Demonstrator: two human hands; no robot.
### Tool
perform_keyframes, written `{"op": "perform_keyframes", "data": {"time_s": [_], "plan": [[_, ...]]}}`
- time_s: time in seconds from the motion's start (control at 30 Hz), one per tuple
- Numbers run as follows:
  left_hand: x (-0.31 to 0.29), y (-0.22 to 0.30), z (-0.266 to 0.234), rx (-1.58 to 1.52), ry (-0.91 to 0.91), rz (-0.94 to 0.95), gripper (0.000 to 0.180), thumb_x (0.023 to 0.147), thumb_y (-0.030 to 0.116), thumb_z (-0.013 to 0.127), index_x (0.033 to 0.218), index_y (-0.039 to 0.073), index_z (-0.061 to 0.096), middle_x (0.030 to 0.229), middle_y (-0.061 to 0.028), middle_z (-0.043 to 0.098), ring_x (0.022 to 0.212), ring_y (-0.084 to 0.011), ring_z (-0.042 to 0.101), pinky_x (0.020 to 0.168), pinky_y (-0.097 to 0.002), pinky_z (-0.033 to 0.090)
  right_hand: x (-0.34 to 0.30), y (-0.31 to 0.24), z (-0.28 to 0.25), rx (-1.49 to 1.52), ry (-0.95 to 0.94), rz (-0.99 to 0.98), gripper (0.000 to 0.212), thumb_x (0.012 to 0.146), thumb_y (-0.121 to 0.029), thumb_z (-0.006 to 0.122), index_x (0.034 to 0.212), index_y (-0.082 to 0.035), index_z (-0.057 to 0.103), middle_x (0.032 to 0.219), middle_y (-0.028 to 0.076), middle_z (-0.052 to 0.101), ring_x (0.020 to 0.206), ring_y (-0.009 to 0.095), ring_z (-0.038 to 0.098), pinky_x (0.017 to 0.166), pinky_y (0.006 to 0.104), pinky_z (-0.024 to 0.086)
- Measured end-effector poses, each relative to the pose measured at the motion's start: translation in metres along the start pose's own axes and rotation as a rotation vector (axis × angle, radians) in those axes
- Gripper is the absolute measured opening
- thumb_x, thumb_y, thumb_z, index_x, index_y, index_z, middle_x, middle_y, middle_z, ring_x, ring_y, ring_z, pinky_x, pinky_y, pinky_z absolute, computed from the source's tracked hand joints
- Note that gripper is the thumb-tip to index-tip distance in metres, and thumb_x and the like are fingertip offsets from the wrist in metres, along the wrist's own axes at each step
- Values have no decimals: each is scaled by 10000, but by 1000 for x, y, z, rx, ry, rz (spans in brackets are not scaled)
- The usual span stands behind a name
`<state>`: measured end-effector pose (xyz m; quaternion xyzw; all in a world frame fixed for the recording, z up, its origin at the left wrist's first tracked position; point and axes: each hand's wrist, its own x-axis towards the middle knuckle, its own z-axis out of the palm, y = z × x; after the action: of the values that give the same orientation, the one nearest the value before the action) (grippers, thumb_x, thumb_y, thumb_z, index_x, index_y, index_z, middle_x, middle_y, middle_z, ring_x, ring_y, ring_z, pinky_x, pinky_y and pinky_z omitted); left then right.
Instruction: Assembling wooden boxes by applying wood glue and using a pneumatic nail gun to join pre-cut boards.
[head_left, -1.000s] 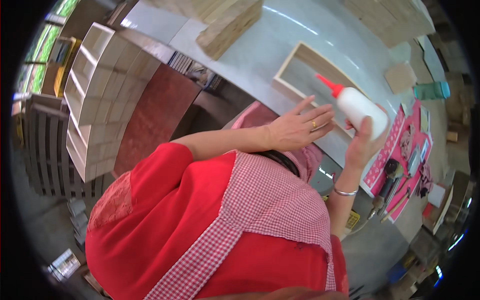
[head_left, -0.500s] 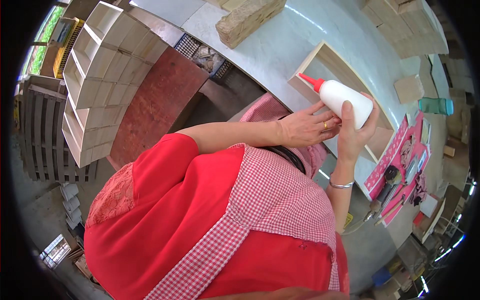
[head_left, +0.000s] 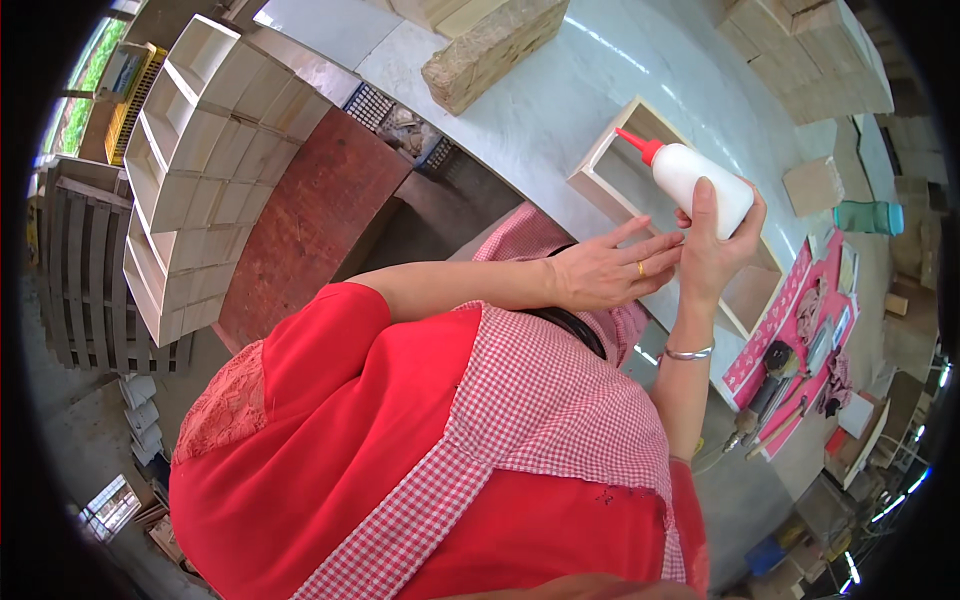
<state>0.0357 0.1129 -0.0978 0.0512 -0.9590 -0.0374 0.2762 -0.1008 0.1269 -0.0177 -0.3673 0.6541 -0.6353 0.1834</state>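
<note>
Head view: a white bottle [head_left: 702,187] with a red nozzle [head_left: 638,147] is right of centre in the frame, tilted so that the nozzle points to the upper left. The right hand [head_left: 715,245] has hold of it, thumb along the near side and fingers curled round the body. The left hand [head_left: 610,272] is stretched out nearly flat, fingers a little apart and pointing right, their tips beside the right hand; whether they touch it, I cannot tell, and its palm is hidden. A gold ring [head_left: 641,268] is on one left finger and a silver bracelet [head_left: 690,353] on the right wrist. Behind the bottle, a shallow wooden box [head_left: 603,193] lies on the pale table [head_left: 540,140]. Further out, a rough wooden block [head_left: 490,58] lies at the top centre, and stacked wooden pieces [head_left: 825,65] fill the upper right. At the right are a teal jar [head_left: 866,217] and a pink cloth [head_left: 742,378] with tools on it. At the left, wooden trays [head_left: 205,175] are stacked on a reddish board [head_left: 305,230], and a slatted pallet [head_left: 90,270] stands near the edge
</note>
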Motion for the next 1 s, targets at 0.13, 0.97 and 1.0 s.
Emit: {"op": "perform_keyframes", "data": {"time_s": [0.13, 0.97, 1.0], "plan": [[0, 0, 2, 58, 41, 6, 403, 871, 251, 566, 1237, 93, 624, 1518, -113, 392, 1468, -273, 292, 1182, -559, 220, 15, 2, 6, 9, 30, -12, 454, 864, -189, 783, 1157, 9, 498, 975, 119, 602, 665, 149, 625, 531, 257, 537], [1, 0, -6, -2, -45, -46, 404, 889, 215, 546, 1263, 75, 611, 1539, -95, 384, 1459, -234, 331, 1172, -543, 227, 31, 5, -73, -202, 205, -5, 516, 852, -285, 803, 1140, 36, 521, 986, 111, 615, 715, 154, 645, 512, 260, 544], [1, 0, -6, -8, -44, -35, 404, 889, 215, 546, 1263, 75, 611, 1539, -95, 384, 1459, -234, 331, 1172, -543, 227, 30, 6, -79, -205, 218, -5, 516, 852, -285, 803, 1140, 36, 521, 986, 111, 615, 715, 154, 645, 512, 260, 544]]}}
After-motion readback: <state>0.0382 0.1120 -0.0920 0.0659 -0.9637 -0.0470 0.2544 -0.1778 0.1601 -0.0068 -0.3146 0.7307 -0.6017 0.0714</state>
